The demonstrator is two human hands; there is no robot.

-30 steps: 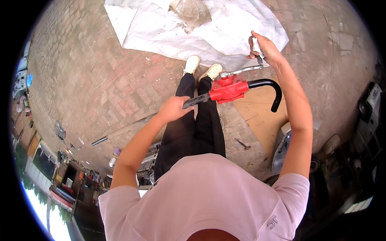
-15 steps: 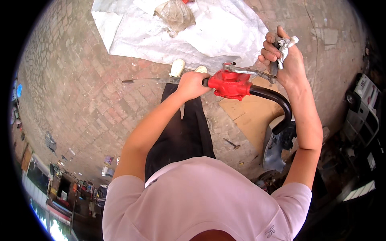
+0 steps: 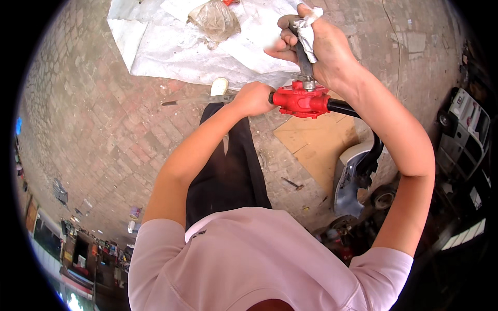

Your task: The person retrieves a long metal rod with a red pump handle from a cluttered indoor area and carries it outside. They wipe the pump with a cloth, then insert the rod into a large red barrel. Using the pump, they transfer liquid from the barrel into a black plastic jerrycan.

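left hand (image 3: pixel 254 99): closed, back upward | right hand (image 3: pixel 332 51): farther forward, fingers (image 3: pixel 283 53) loosely curled (both forearms (image 3: pixel 207 140) bare)

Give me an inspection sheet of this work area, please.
Surface: worn brick paving, partly covered by a white sheet and a tan board.
Things in use: red crank device with a black curved pipe on its right and a dark tube on its left.
Clutter: hammer-like tool; translucent bag on the white sheet; grey panel beside the tan board.
Left hand: closed around the dark tube.
Right hand: at the crank handle, crumpled white cloth in it; firmness of grip unclear.
Cables: thin line on the paving, upper right; cable or crack, cannot tell.
Surroundings: pale vehicle at far right; wheel near the grey panel.
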